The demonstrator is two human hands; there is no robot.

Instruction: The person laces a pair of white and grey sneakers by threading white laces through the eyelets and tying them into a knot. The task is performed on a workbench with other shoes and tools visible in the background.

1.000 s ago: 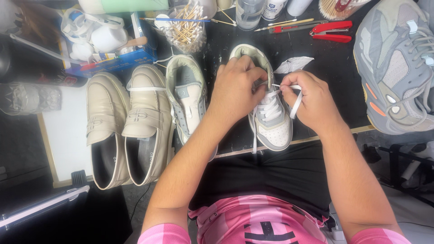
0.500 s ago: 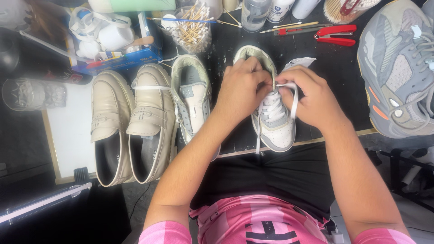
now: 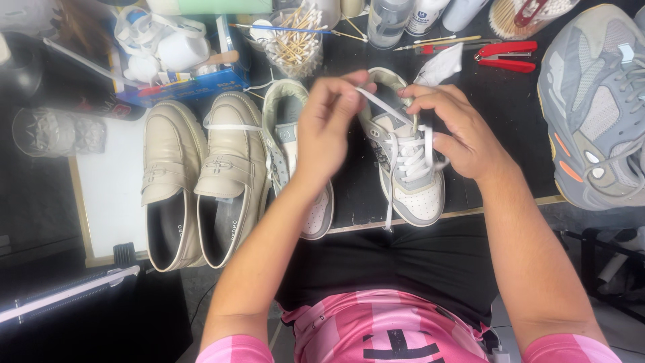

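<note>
A grey and white sneaker [image 3: 415, 181] lies toe toward me on the black table. A white lace [image 3: 384, 105] runs from its upper eyelets up to my left hand [image 3: 327, 128], which pinches the lace end and holds it taut above the shoe's collar. My right hand [image 3: 457, 131] rests on the shoe's right side, fingers curled on the other part of the lace by the tongue. The matching sneaker [image 3: 294, 144] lies unlaced just left, partly under my left forearm.
Two beige loafers [image 3: 201, 178] sit on a white board at the left. A large grey runner [image 3: 594, 101] fills the right side. Behind are a cup of cotton swabs [image 3: 294, 40], bottles [image 3: 393, 17], red pliers [image 3: 507, 55], a blue box [image 3: 181, 84] and crumpled paper [image 3: 440, 66].
My left hand has lifted off the shoe's collar and pulled the lace end out to the upper left, drawing it taut. My right hand has stayed at the shoe's right side.
</note>
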